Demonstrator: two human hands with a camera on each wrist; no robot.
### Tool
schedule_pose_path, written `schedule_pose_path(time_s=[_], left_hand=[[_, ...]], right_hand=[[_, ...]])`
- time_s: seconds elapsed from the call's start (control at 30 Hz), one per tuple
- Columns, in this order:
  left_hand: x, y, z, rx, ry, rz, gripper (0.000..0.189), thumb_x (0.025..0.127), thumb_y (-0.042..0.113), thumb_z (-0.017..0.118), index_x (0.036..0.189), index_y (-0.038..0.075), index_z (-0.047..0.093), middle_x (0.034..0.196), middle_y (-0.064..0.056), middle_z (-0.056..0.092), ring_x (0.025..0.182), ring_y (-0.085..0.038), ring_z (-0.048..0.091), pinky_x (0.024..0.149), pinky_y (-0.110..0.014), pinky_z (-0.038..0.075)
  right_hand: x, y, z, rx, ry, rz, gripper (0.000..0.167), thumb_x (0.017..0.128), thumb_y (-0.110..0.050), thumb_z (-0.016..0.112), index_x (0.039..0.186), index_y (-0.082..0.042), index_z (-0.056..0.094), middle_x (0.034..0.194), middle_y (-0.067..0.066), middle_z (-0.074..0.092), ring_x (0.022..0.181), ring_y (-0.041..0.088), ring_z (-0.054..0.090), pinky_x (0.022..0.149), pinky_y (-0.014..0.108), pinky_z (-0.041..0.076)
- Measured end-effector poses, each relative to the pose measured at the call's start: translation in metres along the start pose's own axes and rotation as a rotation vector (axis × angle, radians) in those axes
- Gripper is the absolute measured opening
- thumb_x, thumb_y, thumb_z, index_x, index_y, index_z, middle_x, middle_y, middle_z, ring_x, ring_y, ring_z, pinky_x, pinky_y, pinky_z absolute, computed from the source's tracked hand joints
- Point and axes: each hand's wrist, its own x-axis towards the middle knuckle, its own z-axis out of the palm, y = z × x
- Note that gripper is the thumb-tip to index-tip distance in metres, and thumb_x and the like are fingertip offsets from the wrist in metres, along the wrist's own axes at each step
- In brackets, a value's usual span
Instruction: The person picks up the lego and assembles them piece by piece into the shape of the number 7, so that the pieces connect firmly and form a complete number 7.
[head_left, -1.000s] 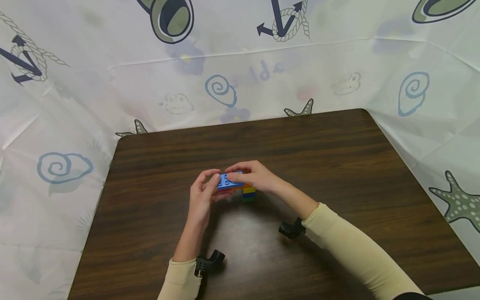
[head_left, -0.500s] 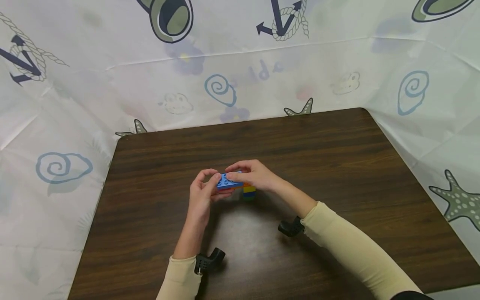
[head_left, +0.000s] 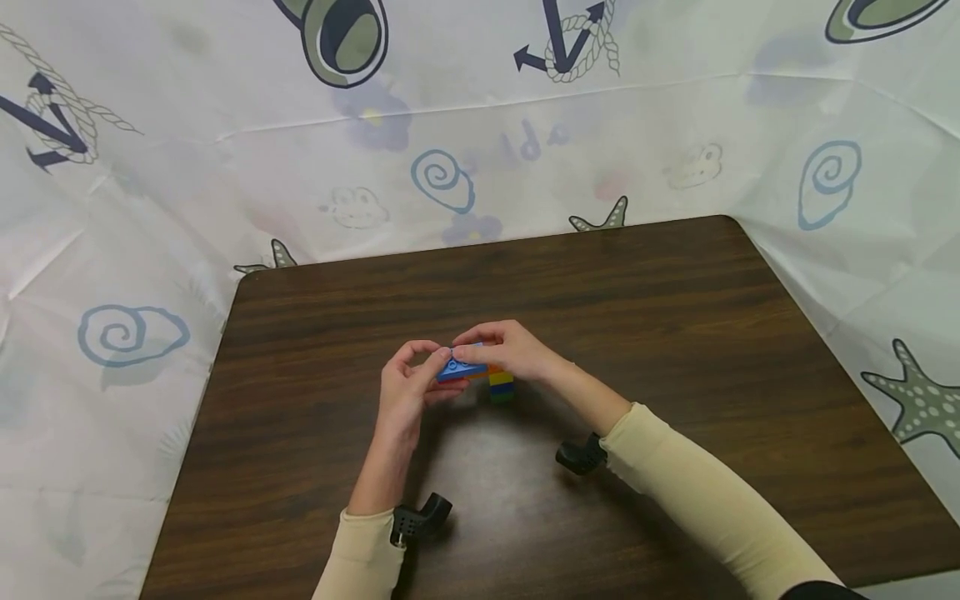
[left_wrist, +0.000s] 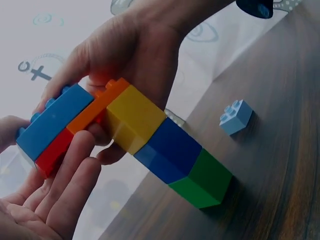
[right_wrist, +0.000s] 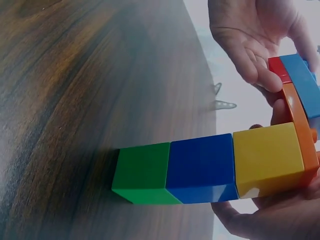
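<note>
A tower of toy building bricks stands on the table: a green brick (left_wrist: 202, 180) at the bottom, then a dark blue brick (left_wrist: 167, 150) and a yellow brick (left_wrist: 135, 117). An orange brick (left_wrist: 100, 106) lies across the yellow one and juts out sideways. Over its jutting end sits a light blue brick (head_left: 465, 368), with a red brick (left_wrist: 54, 152) beneath it. My left hand (head_left: 405, 392) pinches the light blue and red bricks at their outer end, thumb on top, fingers below. My right hand (head_left: 513, 352) grips the tower's upper part, its thumb on the light blue brick.
A loose pale blue brick (left_wrist: 236, 118) lies on the dark wood table (head_left: 600, 292) beyond the tower; in the head view it is not visible. A white patterned sheet (head_left: 480, 125) hangs behind the table. Each wrist carries a black camera.
My left thumb has slid slightly to the right over the light blue brick's top. The right hand and the tower have hardly moved.
</note>
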Motion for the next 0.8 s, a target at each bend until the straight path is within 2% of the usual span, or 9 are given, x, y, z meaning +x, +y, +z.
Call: schedule_pose_path(time_s=[0.3, 0.57, 0.8], left_hand=[[0.0032, 0.0016, 0.0039, -0.017, 0.029, 0.048, 0.025, 0.088, 0.013, 0.076, 0.096, 0.003, 0.054, 0.079, -0.017, 0.073, 0.061, -0.033, 0.071, 0.059, -0.043, 0.057], [0.0041, -0.001, 0.0014, 0.013, 0.0, -0.046, 0.025, 0.093, 0.023, 0.069, 0.102, 0.004, 0.054, 0.08, -0.012, 0.073, 0.063, -0.027, 0.071, 0.065, -0.041, 0.058], [0.0051, -0.0004, 0.0009, 0.05, -0.012, -0.038, 0.031, 0.092, 0.026, 0.071, 0.105, 0.0, 0.06, 0.082, -0.013, 0.073, 0.063, -0.029, 0.071, 0.065, -0.043, 0.058]], right_hand=[[0.0019, 0.0007, -0.0004, 0.079, 0.037, -0.027, 0.034, 0.094, -0.024, 0.067, 0.12, -0.002, 0.067, 0.107, 0.006, 0.071, 0.089, 0.025, 0.061, 0.079, 0.033, 0.05], [0.003, 0.0044, 0.0011, 0.078, 0.035, 0.0, 0.034, 0.094, -0.027, 0.066, 0.121, -0.007, 0.067, 0.106, 0.005, 0.071, 0.093, 0.024, 0.061, 0.082, 0.034, 0.049], [0.0054, 0.0075, -0.0002, 0.074, 0.004, 0.029, 0.032, 0.094, -0.03, 0.065, 0.119, -0.01, 0.069, 0.106, 0.003, 0.071, 0.097, 0.023, 0.061, 0.086, 0.036, 0.049]])
